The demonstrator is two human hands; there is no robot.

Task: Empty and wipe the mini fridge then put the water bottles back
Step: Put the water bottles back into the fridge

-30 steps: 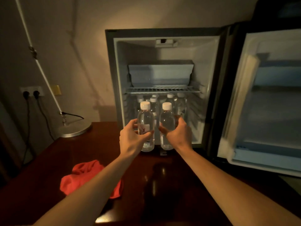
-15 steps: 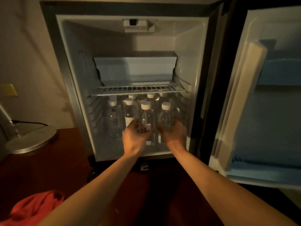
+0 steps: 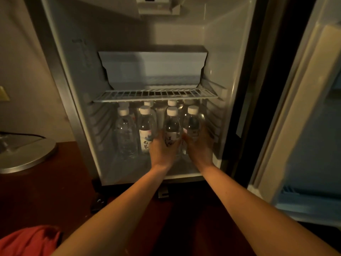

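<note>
- Mini fridge [image 3: 77,74], door swung open; smooth pale plastic walls, ribbed side slots.
- White wire shelf [image 3: 156,94] spans the middle; angular plastic box above it.
- Left hand [image 3: 162,150] wraps a clear bottle [image 3: 172,126], white screw cap, inked label, low inside the lower compartment.
- Right hand [image 3: 200,146] curls round a second bottle [image 3: 192,121], just beside the first.
- More capped bottles [image 3: 145,126] stand left and behind.
- Crumpled red cloth [image 3: 29,241] on the dark glossy tabletop [image 3: 55,196]; round brushed-metal lamp base [image 3: 25,154] at left.

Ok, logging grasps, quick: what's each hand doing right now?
Left hand: closed around a water bottle.
Right hand: closed around the neighbouring bottle.
</note>
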